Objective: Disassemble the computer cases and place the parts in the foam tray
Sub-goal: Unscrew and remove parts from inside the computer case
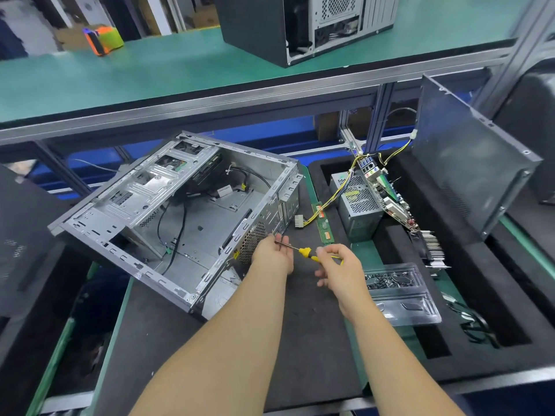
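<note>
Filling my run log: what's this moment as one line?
right hand: grips screwdriver | left hand: at shaft | case: open

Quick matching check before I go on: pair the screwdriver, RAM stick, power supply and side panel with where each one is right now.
1 screwdriver
2 RAM stick
3 power supply
4 side panel

A standing in a foam tray slot
B flat on the mat beside the open case
C held between both hands
D propped upright at the tray's far right

Pairs: 1-C, 2-B, 3-A, 4-D
</note>
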`<state>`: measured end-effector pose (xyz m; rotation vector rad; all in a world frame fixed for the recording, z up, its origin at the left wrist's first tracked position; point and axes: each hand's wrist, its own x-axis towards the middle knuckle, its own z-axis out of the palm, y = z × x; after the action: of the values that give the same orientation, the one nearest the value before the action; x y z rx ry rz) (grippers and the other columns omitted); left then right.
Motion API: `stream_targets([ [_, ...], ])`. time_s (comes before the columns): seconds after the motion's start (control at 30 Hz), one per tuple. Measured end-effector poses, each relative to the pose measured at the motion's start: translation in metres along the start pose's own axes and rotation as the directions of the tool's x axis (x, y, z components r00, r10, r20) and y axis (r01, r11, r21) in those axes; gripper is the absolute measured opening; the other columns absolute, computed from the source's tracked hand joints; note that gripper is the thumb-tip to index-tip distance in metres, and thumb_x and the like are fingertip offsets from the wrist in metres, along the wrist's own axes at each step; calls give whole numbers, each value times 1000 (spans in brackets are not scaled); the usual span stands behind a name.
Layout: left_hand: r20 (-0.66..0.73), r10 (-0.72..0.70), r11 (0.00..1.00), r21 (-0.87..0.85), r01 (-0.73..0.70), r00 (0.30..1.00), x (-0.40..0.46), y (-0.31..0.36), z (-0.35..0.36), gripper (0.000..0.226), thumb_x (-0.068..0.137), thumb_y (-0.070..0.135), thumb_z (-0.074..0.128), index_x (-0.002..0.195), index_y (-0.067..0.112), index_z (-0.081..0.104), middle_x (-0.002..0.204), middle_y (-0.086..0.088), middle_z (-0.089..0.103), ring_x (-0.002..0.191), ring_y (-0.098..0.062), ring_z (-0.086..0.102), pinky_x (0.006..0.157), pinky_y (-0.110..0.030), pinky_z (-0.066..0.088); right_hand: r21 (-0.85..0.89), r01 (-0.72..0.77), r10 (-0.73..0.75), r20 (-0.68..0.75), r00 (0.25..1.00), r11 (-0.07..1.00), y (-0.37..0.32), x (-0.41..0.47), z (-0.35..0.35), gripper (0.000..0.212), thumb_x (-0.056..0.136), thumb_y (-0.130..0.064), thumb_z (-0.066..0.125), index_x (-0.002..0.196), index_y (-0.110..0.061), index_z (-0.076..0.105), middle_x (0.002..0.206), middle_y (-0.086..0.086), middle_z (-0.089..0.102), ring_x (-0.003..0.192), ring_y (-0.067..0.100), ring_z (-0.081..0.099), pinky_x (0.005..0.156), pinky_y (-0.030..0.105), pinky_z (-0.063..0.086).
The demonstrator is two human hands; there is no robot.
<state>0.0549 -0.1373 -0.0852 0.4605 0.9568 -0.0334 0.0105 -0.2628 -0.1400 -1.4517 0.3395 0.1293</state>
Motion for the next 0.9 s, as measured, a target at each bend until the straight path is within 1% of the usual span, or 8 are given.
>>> stream_targets([
  [0.13, -6, -8, 1000, 6, 8, 1000, 4, -1, -8, 19, 108, 18, 50, 97, 7, 61, 104, 0, 65, 120, -18, 63, 95, -27, 49, 38, -29, 32, -101, 994, 999, -4, 2, -10, 12, 97, -17, 60, 89, -11, 67, 64, 7, 58, 47, 15, 50, 43, 27, 42],
  [0.37, 81, 48, 969, 236, -66, 996, 5, -29, -21, 12, 101, 15, 61, 110, 7, 65, 102, -1, 72, 87, -17, 68, 77, -31, 52, 247, 53, 47, -381, 923, 968, -21, 7, -58, 13, 98, -12, 52, 91, -9, 63, 67, 10, 57, 46, 15, 46, 44, 29, 41],
  [0.43, 134, 195, 759, 606, -236, 972, 2, -47, -20, 8, 97, 12, 63, 92, 10, 69, 91, -3, 73, 72, -18, 67, 65, -27, 50, 272, 78, 45, -417, 908, 959, -24, 7, -65, 13, 97, -12, 52, 90, -11, 63, 67, 10, 58, 46, 15, 47, 44, 29, 41],
  [0.5, 409, 301, 236, 843, -483, 861, 2, -68, -24, 14, 92, 14, 64, 81, 10, 71, 82, 0, 70, 71, -19, 62, 64, -26, 47, 289, 99, 42, -444, 895, 952, -27, 7, -71, 12, 96, -13, 53, 89, -11, 63, 65, 9, 58, 45, 14, 48, 43, 28, 41],
  [0.57, 603, 206, -176, 798, -577, 771, -2, -86, -27, 9, 92, 23, 68, 88, 19, 75, 90, 3, 73, 85, -18, 65, 77, -28, 52, 295, 113, 37, -460, 887, 949, -29, 6, -77, 11, 96, -13, 54, 89, -11, 62, 64, 8, 58, 44, 13, 47, 41, 27, 40],
  [0.63, 648, 140, -310, 747, -588, 749, -3, -99, -29, 9, 93, 32, 69, 95, 25, 74, 99, 5, 72, 94, -18, 65, 86, -32, 53, 294, 116, 37, -468, 883, 949, -30, 6, -83, 11, 96, -14, 54, 90, -11, 62, 65, 8, 59, 45, 13, 48, 41, 27, 40],
  [0.73, 651, 99, -311, 738, -598, 752, -2, -110, -25, 15, 93, 40, 70, 100, 27, 73, 103, 6, 69, 101, -17, 61, 90, -37, 53, 283, 110, 41, -478, 878, 953, -30, 5, -92, 12, 97, -15, 54, 92, -9, 63, 67, 9, 59, 46, 15, 48, 43, 28, 41],
  [0.9, 632, -13, -527, 654, -543, 775, -3, -109, -17, 55, 92, 46, 67, 144, 33, 52, 141, 3, 54, 131, -27, 42, 106, -44, 42, 273, 79, 64, -480, 875, 959, -26, 4, -97, 13, 98, -15, 55, 95, -7, 65, 65, 7, 60, 46, 14, 49, 43, 28, 42],
])
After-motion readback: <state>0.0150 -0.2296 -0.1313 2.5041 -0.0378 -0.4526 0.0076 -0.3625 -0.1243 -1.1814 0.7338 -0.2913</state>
